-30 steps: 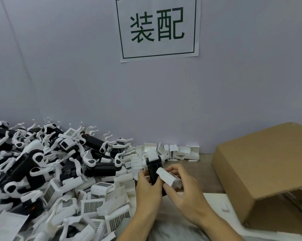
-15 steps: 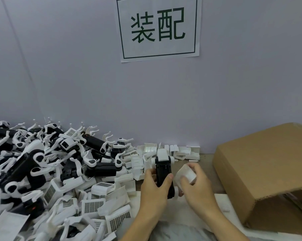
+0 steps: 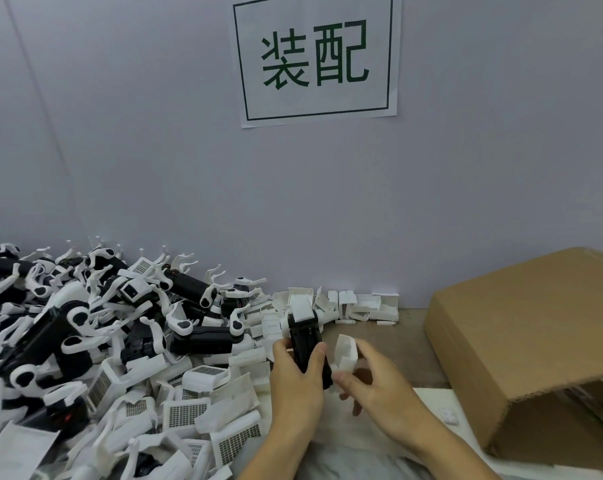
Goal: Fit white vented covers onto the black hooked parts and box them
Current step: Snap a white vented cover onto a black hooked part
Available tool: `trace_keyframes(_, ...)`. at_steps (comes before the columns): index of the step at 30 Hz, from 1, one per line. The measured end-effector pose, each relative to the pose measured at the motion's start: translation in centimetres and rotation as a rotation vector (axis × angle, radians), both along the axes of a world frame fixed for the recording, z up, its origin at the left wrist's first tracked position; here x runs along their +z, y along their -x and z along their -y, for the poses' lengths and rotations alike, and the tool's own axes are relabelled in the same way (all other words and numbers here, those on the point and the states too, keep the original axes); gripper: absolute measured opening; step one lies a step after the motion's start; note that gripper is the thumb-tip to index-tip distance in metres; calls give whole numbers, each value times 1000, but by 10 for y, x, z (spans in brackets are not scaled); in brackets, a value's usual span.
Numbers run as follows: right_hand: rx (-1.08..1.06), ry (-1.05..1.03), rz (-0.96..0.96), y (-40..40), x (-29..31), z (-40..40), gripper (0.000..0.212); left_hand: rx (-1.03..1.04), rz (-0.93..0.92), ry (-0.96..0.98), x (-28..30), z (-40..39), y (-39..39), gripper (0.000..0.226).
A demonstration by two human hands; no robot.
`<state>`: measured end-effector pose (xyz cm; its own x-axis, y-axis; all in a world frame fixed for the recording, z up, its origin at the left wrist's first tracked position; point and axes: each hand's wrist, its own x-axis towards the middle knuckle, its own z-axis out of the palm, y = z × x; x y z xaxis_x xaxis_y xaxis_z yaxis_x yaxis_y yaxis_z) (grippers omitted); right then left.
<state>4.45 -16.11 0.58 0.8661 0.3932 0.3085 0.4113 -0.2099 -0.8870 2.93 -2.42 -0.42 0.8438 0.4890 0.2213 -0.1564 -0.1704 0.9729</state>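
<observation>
My left hand (image 3: 295, 379) grips a black hooked part (image 3: 305, 341) upright above the table, its white end pointing away from me. My right hand (image 3: 376, 386) pinches a white cover (image 3: 346, 353) between thumb and fingers, just right of the black part and a small gap away from it. A big heap of black hooked parts (image 3: 68, 334) fills the left side. Loose white vented covers (image 3: 182, 414) lie in front of the heap. The cardboard box (image 3: 528, 334) stands at the right, open side toward me.
More white covers (image 3: 362, 306) line the foot of the grey wall behind my hands. A paper sign (image 3: 315, 57) hangs on the wall. A white sheet (image 3: 428, 403) lies on the table under my right hand, with a small white piece (image 3: 447, 415) on it.
My left hand has turned the black part upright and lifted it slightly. My right hand drew the white cover off to the right and rotated it, so a gap has opened between them.
</observation>
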Motion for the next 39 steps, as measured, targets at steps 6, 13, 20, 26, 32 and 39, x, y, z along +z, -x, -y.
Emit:
trace_keyframes(6, -315, -9, 143, -6, -2, 1, 26, -250, 40, 101, 5, 9, 7, 27)
trace_keyframes(13, -464, 75, 257, -9, -5, -4, 44, -467, 148, -128, 5, 19, 15, 34)
trace_keyframes(20, -459, 130, 274, -6, -3, -4, 41, -415, 150, -89, 4, 18, 14, 29)
trace_keyframes(26, -211, 184, 292, -3, -6, -7, 34, -255, 150, 92, 6, 13, 10, 13)
trace_keyframes(32, -153, -168, -45, 1, 1, -7, 19, -204, 140, 154, 7, 13, 7, 34)
trace_keyframes(39, -120, -340, -170, 4, 7, -11, 26, -220, 127, 85, 6, 14, 7, 38)
